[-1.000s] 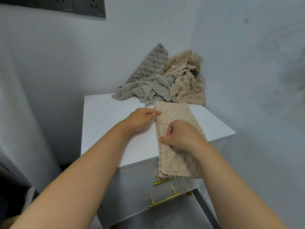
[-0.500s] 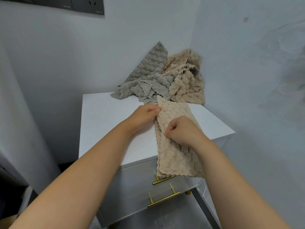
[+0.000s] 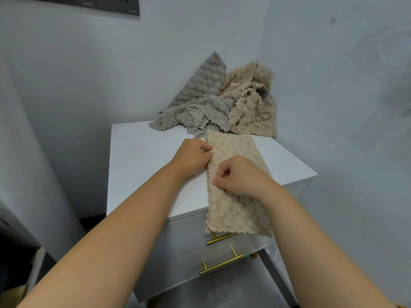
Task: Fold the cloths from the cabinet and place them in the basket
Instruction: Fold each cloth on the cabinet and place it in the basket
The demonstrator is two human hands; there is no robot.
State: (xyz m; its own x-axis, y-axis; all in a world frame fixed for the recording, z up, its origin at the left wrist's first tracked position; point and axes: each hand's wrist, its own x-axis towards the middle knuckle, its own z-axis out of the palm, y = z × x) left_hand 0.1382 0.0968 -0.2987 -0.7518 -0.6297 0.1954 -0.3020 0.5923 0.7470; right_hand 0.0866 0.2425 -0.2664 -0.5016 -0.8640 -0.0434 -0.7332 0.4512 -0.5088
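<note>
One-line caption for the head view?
Left hand and right hand pinch a beige cloth on the white cabinet; crumpled cloths behind.

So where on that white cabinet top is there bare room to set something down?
The left half of the cabinet top is bare, between its left edge and the left hand. A narrower strip lies right of the folded beige cloth. The back corner is crowded by the grey cloth and crumpled beige cloth.

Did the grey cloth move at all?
No. The grey cloth lies in the same place as before, at the back of the white cabinet top.
</note>
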